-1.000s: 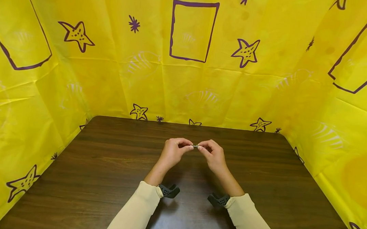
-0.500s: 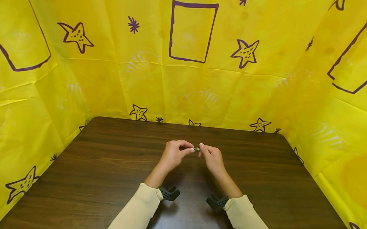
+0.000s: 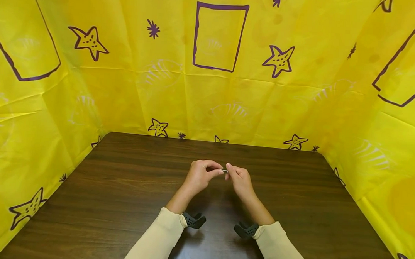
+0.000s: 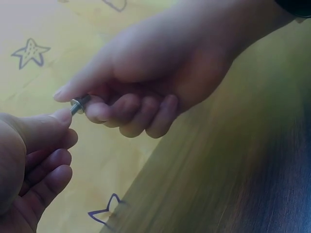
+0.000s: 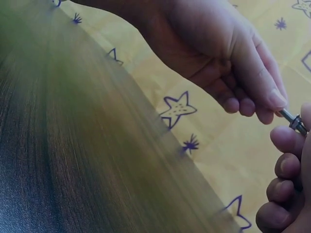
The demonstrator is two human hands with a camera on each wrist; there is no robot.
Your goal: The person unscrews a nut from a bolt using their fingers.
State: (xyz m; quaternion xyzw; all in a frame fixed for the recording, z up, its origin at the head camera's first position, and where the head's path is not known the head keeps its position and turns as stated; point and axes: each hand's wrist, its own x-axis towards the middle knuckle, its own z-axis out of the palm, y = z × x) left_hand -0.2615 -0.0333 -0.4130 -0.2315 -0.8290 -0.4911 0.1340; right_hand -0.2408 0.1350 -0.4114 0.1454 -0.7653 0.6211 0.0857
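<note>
Over the table, my left hand point(image 3: 199, 176) pinches one end of a small metal bolt point(image 5: 285, 114) between thumb and fingertips. A nut point(image 5: 295, 122) sits around the bolt's shank, a little way from the left fingertips. At the nut, my right hand point(image 3: 241, 181) has its thumb on one side and its curled index finger on the other. The left wrist view shows the nut point(image 4: 77, 104) between the right thumb and index finger, with its other fingers folded in. Part of the bolt is hidden by the fingers of both hands.
A dark wood-grain table point(image 3: 121, 203) lies beneath both hands. Yellow cloth point(image 3: 216, 91) printed with starfish and fish surrounds its back and sides. Each wrist wears a dark band point(image 3: 194, 220) below a pale sleeve point(image 3: 155, 239).
My right thumb has swung up over the nut, and the index finger has shifted below it. The left hand keeps its pinch on the bolt; both hands sit slightly lower in view.
</note>
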